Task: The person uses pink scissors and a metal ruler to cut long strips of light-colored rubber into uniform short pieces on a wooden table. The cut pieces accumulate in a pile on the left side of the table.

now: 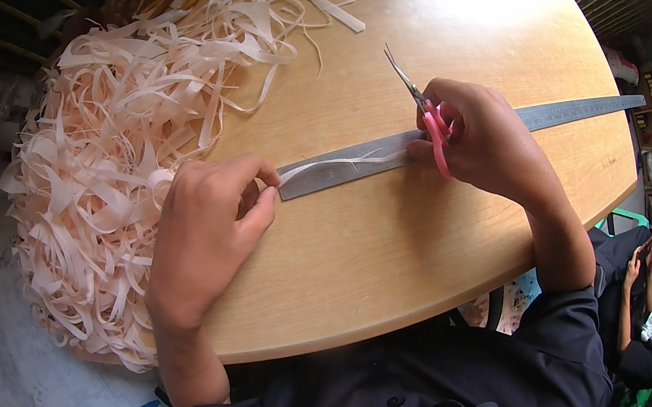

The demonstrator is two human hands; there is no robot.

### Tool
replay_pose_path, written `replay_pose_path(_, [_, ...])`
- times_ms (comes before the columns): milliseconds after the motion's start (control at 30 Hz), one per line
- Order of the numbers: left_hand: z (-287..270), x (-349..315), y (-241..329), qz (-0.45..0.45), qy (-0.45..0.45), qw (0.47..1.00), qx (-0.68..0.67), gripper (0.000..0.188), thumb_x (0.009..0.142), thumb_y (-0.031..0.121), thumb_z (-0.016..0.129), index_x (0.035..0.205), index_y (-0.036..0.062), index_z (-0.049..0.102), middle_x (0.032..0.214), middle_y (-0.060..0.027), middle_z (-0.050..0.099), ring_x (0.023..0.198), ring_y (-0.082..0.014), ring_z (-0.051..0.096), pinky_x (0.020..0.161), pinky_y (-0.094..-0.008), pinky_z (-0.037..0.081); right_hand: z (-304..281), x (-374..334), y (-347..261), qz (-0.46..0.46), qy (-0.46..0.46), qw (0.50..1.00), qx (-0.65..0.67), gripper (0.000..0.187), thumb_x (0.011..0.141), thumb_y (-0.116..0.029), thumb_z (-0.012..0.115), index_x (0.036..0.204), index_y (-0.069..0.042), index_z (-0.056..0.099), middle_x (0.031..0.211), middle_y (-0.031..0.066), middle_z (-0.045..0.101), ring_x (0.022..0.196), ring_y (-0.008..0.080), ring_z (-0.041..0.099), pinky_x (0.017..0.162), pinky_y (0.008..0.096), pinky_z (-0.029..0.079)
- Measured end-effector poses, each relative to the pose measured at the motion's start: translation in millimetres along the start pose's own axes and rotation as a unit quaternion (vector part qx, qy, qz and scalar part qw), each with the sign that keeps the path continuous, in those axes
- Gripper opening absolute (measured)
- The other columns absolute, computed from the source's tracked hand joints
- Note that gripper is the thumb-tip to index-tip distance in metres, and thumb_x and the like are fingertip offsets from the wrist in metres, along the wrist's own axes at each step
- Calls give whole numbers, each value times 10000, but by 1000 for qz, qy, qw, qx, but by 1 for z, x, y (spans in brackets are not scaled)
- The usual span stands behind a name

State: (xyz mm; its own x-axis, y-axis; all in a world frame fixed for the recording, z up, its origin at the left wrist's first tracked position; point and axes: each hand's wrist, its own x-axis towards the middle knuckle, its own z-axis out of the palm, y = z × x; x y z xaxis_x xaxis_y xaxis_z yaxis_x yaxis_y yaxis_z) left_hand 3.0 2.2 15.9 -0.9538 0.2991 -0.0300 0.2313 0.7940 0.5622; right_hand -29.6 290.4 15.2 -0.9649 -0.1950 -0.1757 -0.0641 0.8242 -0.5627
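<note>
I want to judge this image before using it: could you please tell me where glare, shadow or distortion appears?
Head view: strong glare whitens the far right of the table; head view: a soft shadow falls on it beneath the right hand; head view: fisheye distortion bows its near edge, and the picture's corners go dark.

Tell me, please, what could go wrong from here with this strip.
The strip curves slackly over the ruler, so it might shift out of line. The right hand holds scissors while also pinching the strip, so its grip could slip. The strip pile lies beside the left hand, so strips might tangle.
</note>
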Motion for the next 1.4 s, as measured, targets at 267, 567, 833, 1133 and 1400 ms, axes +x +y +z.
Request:
replay_pose_path(267, [-1, 0, -4, -41, -9, 999, -31, 108, 902, 65, 760, 982, -7, 769, 771, -119, 716, 693, -178, 690, 663, -315, 534, 1, 0, 1, -10, 8, 1000, 4, 113, 894, -73, 746, 914, 16, 679, 766, 204, 702, 715, 392, 699, 670, 448, 543])
replay_pose_path(567, [1, -2, -7, 13, 2, 1000, 7, 87, 862, 71, 773, 918, 6, 755, 732, -103, 679, 675, -204, 644, 691, -344, 513, 0, 0, 1, -17, 13, 1000, -7, 113, 896, -82, 747, 926, 12, 691, 761, 203, 704, 706, 387, 704, 667, 445, 543])
replay_pose_path(833, [3, 1, -8, 112, 19, 991, 76, 56, 852, 63, 733, 831, 31, 692, 767, -119, 684, 769, -312, 665, 866, -420, 486, 2, 0, 1, -36, 6, 998, 55, 231, 883, -144, 829, 927, 13, 665, 732, 163, 683, 652, 269, 671, 628, 385, 521])
replay_pose_path(1133, [8, 4, 2, 186, 143, 962, 138, 118, 830, 78, 782, 878, 72, 673, 764, -79, 665, 749, -282, 659, 878, -436, 494, 13, -29, -25, 31, -402, 788, 465, 547, 952, -527, 799, 988, -2, 653, 723, 71, 683, 653, 115, 646, 561, 264, 484])
replay_pose_path(1400, [19, 6, 10, 251, 204, 939, 115, 187, 777, 15, 820, 908, 84, 707, 676, -14, 553, 621, -207, 574, 890, -437, 519, 21, -30, -27, 73, -465, 755, 456, 594, 960, -609, 743, 897, -47, 561, 699, 6, 569, 649, 137, 693, 549, 242, 476])
